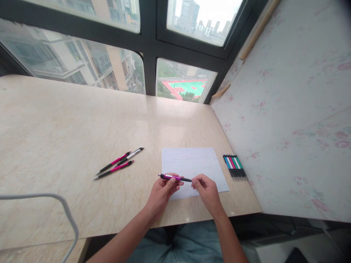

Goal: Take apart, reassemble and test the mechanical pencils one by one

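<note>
Both my hands hold one purple and black pen (172,177) level above the near edge of a white sheet of paper (192,164). My left hand (163,191) grips the purple barrel. My right hand (206,189) pinches the black tip end. The paper lies flat on the beige marble table (68,131) and carries faint lines of writing on its upper half.
Three pens (117,163), two pink and one white, lie loose to the left of the paper. A tight row of several coloured pens (234,166) lies to the right, near a floral-papered wall (287,109). A window (148,44) stands behind the table. A grey metal bar (65,212) curves at lower left.
</note>
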A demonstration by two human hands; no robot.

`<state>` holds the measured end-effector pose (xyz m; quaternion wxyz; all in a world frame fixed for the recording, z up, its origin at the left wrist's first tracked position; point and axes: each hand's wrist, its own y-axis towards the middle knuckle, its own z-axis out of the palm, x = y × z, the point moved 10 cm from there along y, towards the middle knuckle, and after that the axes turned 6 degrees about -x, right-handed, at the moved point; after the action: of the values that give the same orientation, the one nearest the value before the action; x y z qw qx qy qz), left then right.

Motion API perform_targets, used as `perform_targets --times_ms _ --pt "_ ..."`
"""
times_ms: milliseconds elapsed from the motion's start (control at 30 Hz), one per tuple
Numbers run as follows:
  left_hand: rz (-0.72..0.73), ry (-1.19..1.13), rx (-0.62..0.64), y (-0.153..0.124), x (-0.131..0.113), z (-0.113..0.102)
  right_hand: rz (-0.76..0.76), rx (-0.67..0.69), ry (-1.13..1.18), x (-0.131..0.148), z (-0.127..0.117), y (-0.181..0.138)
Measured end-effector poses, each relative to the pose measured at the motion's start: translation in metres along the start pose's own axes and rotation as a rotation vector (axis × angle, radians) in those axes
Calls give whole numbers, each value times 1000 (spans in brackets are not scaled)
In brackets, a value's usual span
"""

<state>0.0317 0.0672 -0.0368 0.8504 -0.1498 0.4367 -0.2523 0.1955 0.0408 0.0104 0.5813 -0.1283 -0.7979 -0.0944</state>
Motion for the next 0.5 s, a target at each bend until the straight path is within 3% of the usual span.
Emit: perform_targets --times_ms 233,500 --pt "29 24 10 -1 -2 2 137 4 52 -17 7 -4" --pt "30 11 -28 -1 -6 -2 -5 8 4 0 7 -2"
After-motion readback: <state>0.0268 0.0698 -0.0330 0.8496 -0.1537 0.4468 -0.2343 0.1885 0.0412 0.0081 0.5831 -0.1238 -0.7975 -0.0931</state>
